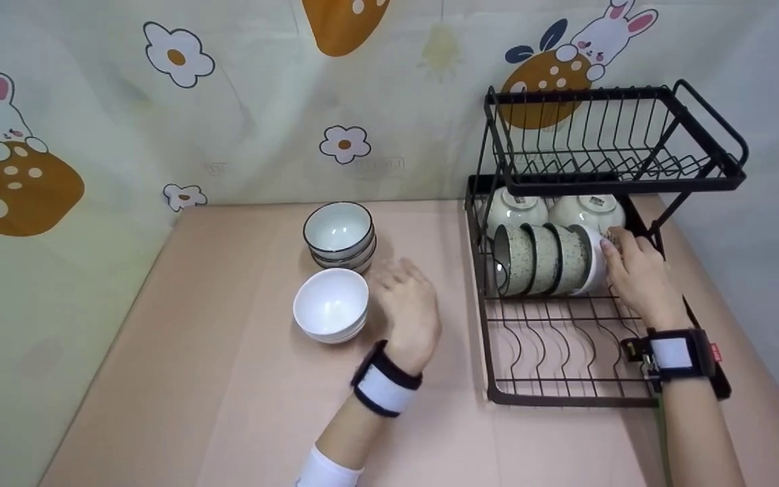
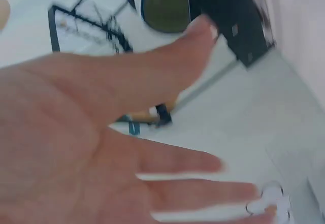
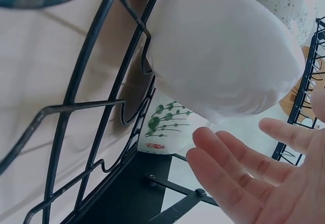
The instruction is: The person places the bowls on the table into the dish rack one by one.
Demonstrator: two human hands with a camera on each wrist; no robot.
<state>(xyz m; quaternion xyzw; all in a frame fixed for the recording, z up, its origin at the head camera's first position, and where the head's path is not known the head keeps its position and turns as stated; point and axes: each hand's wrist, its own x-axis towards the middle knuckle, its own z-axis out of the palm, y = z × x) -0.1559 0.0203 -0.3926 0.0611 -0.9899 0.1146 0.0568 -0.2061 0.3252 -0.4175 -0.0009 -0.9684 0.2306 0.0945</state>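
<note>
My right hand is over the dish rack, fingers apart and only loosely bent, right beside a white bowl. This bowl stands on its edge, last in a row of speckled green bowls. From the right wrist, the fingertips show close to the bowl's foot, with none curled round it. My left hand, blurred in the head view, hovers with spread fingers just right of the stacked white bowls; nothing lies in its palm.
A black two-tier dish rack stands at the right, its upper basket overhanging the back. Two upside-down white bowls sit behind the upright row. Dark-rimmed bowls are stacked farther back on the table.
</note>
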